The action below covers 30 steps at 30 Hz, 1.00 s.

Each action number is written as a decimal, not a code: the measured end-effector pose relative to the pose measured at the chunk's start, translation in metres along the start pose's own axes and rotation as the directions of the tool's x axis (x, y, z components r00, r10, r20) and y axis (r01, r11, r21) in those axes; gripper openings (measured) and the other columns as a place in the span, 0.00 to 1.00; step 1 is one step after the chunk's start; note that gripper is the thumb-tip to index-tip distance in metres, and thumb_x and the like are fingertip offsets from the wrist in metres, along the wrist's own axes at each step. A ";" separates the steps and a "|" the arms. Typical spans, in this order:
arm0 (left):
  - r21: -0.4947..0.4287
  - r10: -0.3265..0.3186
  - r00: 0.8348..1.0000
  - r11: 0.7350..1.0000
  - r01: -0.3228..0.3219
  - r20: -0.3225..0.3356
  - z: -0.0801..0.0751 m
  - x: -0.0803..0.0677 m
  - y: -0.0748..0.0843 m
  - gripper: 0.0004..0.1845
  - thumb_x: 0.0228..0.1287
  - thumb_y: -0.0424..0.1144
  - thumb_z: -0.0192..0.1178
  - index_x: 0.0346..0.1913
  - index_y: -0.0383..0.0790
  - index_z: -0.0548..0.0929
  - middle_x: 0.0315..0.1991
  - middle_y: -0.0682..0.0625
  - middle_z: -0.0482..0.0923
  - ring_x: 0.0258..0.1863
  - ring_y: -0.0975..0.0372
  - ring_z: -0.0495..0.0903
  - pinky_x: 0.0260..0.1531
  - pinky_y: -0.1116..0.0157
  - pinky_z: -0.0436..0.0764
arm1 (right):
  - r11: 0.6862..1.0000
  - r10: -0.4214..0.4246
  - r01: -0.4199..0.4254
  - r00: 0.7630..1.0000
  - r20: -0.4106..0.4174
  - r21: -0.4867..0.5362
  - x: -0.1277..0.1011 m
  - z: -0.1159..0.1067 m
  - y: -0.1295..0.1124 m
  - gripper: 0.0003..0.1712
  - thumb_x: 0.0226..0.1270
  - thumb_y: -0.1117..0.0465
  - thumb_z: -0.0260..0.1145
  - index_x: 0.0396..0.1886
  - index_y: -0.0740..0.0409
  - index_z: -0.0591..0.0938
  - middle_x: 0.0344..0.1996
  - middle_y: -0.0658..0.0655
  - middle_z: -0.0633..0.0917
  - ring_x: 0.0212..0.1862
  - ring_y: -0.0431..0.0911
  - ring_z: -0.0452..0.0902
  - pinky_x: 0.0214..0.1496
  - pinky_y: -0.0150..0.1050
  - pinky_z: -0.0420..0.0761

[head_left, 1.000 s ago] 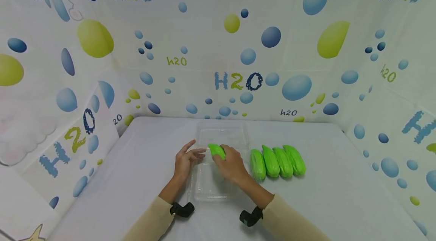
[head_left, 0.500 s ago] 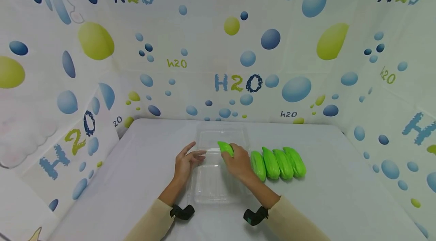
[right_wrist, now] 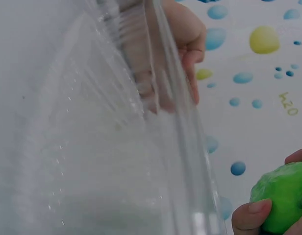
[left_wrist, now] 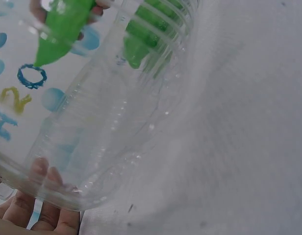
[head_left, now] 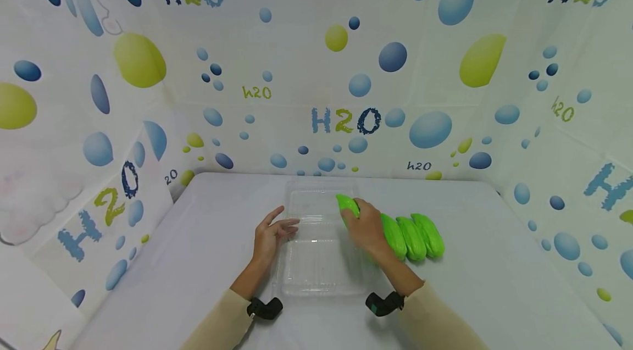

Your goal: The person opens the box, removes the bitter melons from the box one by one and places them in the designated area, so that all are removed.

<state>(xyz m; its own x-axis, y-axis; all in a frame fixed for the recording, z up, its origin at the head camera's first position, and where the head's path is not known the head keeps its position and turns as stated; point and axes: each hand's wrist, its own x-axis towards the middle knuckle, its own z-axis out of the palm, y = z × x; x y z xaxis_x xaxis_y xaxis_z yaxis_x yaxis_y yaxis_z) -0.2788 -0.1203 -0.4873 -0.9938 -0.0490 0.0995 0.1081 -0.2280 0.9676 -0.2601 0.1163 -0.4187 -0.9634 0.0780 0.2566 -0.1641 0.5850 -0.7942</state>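
My right hand (head_left: 365,225) grips a bright green bitter melon (head_left: 348,206), pointed tip forward, above the right side of a clear plastic clamshell box (head_left: 311,290). In the right wrist view, the thumb and fingers hold the melon's bumpy rounded end (right_wrist: 283,196). My left hand (head_left: 269,237) stays at the box's left edge with fingers loosely extended. Its fingertips (left_wrist: 40,166) reach the rim and show through the plastic in the left wrist view. No melon lies in the box. Its lid (head_left: 321,196) is folded back on the far side.
Several more green bitter melons (head_left: 415,237) lie in a row on the white table (head_left: 494,284), right of the box. My right hand and forearm partly cover the row's left end. A printed curtain (head_left: 277,53) rises behind the table.
My right hand has moved right and slightly away from me with the melon, from over the box's middle to its right side. My left hand and the box have stayed put.
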 end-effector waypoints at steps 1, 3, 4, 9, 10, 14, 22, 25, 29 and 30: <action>0.005 0.000 1.000 1.000 0.000 0.000 0.000 0.000 0.000 0.37 0.56 0.19 0.41 0.74 0.26 0.63 0.50 0.30 0.84 0.41 0.54 0.89 0.44 0.59 0.85 | 1.000 0.011 -0.011 1.000 -0.001 0.004 0.001 -0.002 0.001 0.20 0.69 0.55 0.59 0.53 0.64 0.82 0.30 0.56 0.78 0.32 0.47 0.73 0.33 0.40 0.73; 0.007 -0.001 1.000 1.000 0.001 -0.002 0.000 -0.001 0.000 0.37 0.56 0.19 0.41 0.74 0.27 0.63 0.49 0.31 0.85 0.41 0.54 0.89 0.44 0.59 0.85 | 0.999 0.032 -0.032 0.999 -0.004 0.008 0.002 -0.006 0.004 0.20 0.70 0.55 0.60 0.53 0.63 0.82 0.30 0.55 0.78 0.32 0.47 0.73 0.33 0.39 0.73; 0.005 -0.004 1.000 1.000 0.004 -0.003 0.000 -0.001 0.000 0.37 0.56 0.19 0.41 0.74 0.27 0.63 0.49 0.31 0.85 0.40 0.55 0.89 0.44 0.59 0.85 | 0.999 0.041 -0.041 0.999 -0.003 0.013 0.003 -0.008 0.005 0.19 0.70 0.55 0.60 0.52 0.62 0.82 0.30 0.55 0.78 0.31 0.47 0.73 0.33 0.39 0.73; -0.003 -0.009 1.000 1.000 0.009 -0.009 0.000 -0.001 0.002 0.37 0.57 0.19 0.42 0.74 0.28 0.64 0.49 0.32 0.85 0.39 0.57 0.89 0.43 0.60 0.85 | 0.997 0.068 -0.068 0.998 0.001 0.033 0.004 -0.016 0.009 0.17 0.70 0.54 0.60 0.49 0.60 0.83 0.27 0.55 0.77 0.27 0.46 0.73 0.29 0.39 0.74; -0.007 -0.010 1.000 1.000 0.010 -0.010 0.000 -0.001 0.002 0.37 0.57 0.19 0.42 0.74 0.28 0.64 0.49 0.32 0.85 0.39 0.58 0.89 0.43 0.60 0.85 | 0.996 0.076 -0.076 0.997 0.005 0.041 0.005 -0.017 0.010 0.17 0.70 0.54 0.60 0.49 0.60 0.83 0.27 0.56 0.78 0.26 0.46 0.73 0.27 0.39 0.74; -0.009 -0.019 1.000 1.000 0.018 -0.011 0.000 0.000 0.002 0.36 0.58 0.19 0.42 0.74 0.30 0.64 0.50 0.32 0.85 0.39 0.58 0.89 0.44 0.61 0.84 | 0.992 0.112 -0.111 0.994 -0.003 0.052 0.006 -0.024 0.014 0.17 0.70 0.54 0.59 0.49 0.60 0.83 0.27 0.56 0.78 0.22 0.46 0.74 0.24 0.39 0.75; -0.033 -0.026 1.000 0.999 0.026 -0.008 0.000 0.001 0.000 0.37 0.58 0.19 0.41 0.74 0.30 0.65 0.50 0.31 0.84 0.44 0.49 0.88 0.45 0.60 0.84 | 0.987 0.155 -0.153 0.988 -0.019 0.057 0.010 -0.036 0.019 0.15 0.70 0.54 0.59 0.42 0.60 0.82 0.21 0.55 0.75 0.18 0.45 0.71 0.20 0.39 0.74; -0.029 -0.026 1.000 0.999 0.025 -0.010 0.000 0.001 -0.001 0.36 0.58 0.19 0.40 0.74 0.30 0.65 0.51 0.30 0.84 0.43 0.50 0.88 0.45 0.60 0.84 | 0.983 0.171 -0.170 0.985 -0.010 0.067 0.011 -0.041 0.023 0.14 0.70 0.53 0.58 0.40 0.59 0.81 0.20 0.55 0.74 0.16 0.45 0.72 0.18 0.39 0.75; -0.026 -0.026 1.000 0.999 0.026 -0.009 -0.001 0.000 0.000 0.36 0.58 0.19 0.40 0.74 0.30 0.64 0.51 0.30 0.84 0.43 0.51 0.88 0.46 0.60 0.84 | 0.977 0.197 -0.196 0.980 -0.007 0.087 0.014 -0.046 0.030 0.16 0.70 0.52 0.58 0.43 0.59 0.82 0.23 0.56 0.75 0.17 0.46 0.74 0.19 0.41 0.79; -0.027 -0.027 1.000 0.999 0.027 -0.009 -0.001 0.000 0.000 0.36 0.58 0.19 0.40 0.74 0.30 0.64 0.51 0.30 0.84 0.43 0.51 0.88 0.46 0.60 0.84 | 0.976 0.202 -0.200 0.979 -0.010 0.090 0.014 -0.048 0.032 0.16 0.69 0.53 0.58 0.43 0.59 0.82 0.23 0.56 0.75 0.17 0.46 0.75 0.19 0.42 0.80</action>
<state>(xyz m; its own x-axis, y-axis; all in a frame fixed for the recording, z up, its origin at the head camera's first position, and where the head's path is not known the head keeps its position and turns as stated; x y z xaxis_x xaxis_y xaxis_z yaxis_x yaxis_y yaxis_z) -0.2789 -0.1209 -0.4875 -0.9962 -0.0511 0.0709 0.0816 -0.2549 0.9635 -0.2687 0.1748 -0.4140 -0.9745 0.2028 0.0964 0.0138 0.4826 -0.8757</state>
